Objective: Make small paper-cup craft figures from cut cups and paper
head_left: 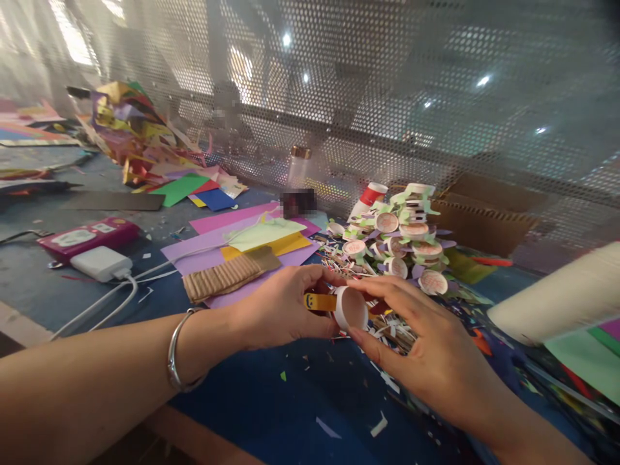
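Between my two hands is a small white paper ring (351, 309), its round opening turned toward me. A yellow paper strip (320, 301) with a small printed face sticks out to its left, inside the curl of my left hand (295, 303). My left thumb and fingers close around the ring's left side; a silver bangle (178, 352) sits on that wrist. From the other side, my right hand (411, 323) pinches the ring between thumb and fingertips. Just behind is a heap of similar small round paper pieces (397, 239) with green and purple tabs.
Coloured paper sheets (261, 236) and a corrugated cardboard piece (231, 274) lie left of centre. A magenta box (90, 239) and a white charger (101, 263) with cables are farther left. A cream roll (557, 297) lies at right, a cardboard box (484, 213) behind. Paper scraps litter the blue table (271, 400).
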Available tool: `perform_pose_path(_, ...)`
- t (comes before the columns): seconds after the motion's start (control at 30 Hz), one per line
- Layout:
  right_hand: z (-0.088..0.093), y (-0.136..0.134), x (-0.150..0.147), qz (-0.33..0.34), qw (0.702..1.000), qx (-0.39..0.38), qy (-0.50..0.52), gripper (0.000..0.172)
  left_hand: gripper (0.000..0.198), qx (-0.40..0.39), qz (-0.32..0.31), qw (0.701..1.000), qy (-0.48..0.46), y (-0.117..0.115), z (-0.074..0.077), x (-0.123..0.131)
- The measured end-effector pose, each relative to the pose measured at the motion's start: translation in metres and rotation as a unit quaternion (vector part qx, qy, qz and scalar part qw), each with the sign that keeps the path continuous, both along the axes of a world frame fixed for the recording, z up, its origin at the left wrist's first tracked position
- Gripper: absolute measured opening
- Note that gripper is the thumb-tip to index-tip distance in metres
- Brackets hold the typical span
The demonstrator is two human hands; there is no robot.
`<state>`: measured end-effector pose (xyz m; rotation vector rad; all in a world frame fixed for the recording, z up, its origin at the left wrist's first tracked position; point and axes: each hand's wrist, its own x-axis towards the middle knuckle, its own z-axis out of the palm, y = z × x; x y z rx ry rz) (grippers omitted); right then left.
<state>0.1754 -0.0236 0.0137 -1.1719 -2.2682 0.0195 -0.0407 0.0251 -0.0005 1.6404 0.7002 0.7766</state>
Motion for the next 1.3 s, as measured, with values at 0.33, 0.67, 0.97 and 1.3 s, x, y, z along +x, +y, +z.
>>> perform_pose_path(0.33, 0.002, -0.004, 0.002, 0.016, 1.0, 0.015, -0.015, 0.039, 0.042, -0.003, 0.008, 1.0, 0.018, 0.002, -0.001, -0.001)
perform_pose_path(0.67, 0.003, -0.004, 0.002, 0.016, 1.0, -0.019, -0.011, 0.037, 0.037, 0.027, 0.005, 0.999, 0.031, -0.003, 0.001, -0.001)
perform_pose_path(0.97, 0.001, -0.001, 0.002, 0.016, 1.0, -0.024, -0.007, 0.036, 0.038, 0.003, 0.03, 0.996, 0.084, -0.008, 0.006, 0.001)
perform_pose_path(1.3, -0.005, 0.001, -0.002, 0.011, 1.0, -0.003, 0.004, 0.038, 0.03, -0.012, 0.066, 0.996, 0.053, -0.011, 0.005, 0.005)
